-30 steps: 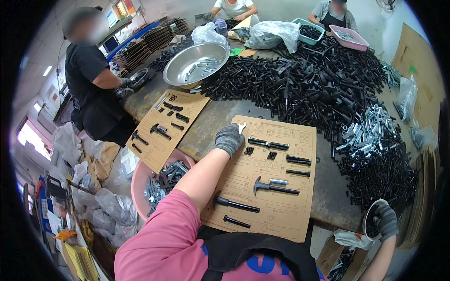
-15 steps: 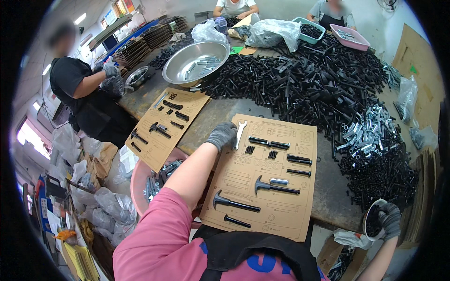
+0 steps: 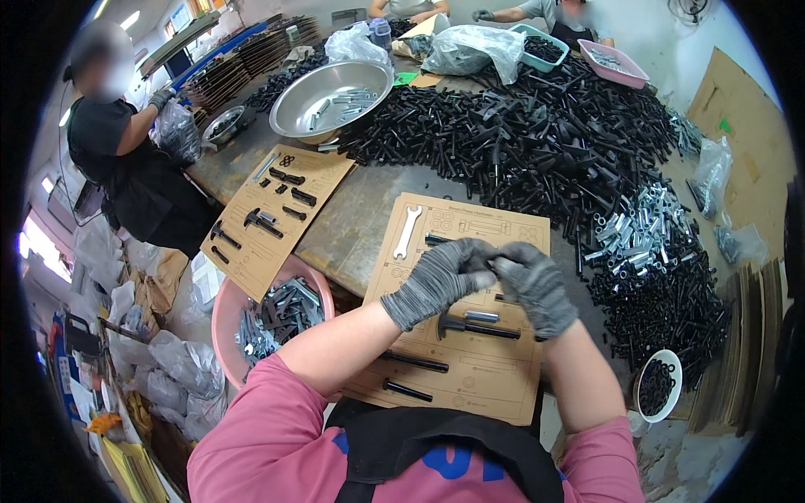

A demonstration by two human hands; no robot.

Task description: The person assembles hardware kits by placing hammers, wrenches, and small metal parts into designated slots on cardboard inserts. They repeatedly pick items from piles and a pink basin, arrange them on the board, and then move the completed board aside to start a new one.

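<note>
Both forearms are raised from the lower edge and bent inward, so that the gloved hands meet over the middle of the cardboard template sheet.

The left hand, in a grey knit glove, is curled, its fingers drawn together toward 3 o'clock. The right hand, gloved alike, is curled toward 9 o'clock, and the fingertips of the two are seen touching. Something small and dark appears pinched between them; what it is cannot be told.

A silver flat wrench lies on the sheet at 10 o'clock of the left hand, apart from it. A long black bolt lies just below both hands at 6 o'clock. The heap of black bolts is spread at 12 o'clock.
</note>
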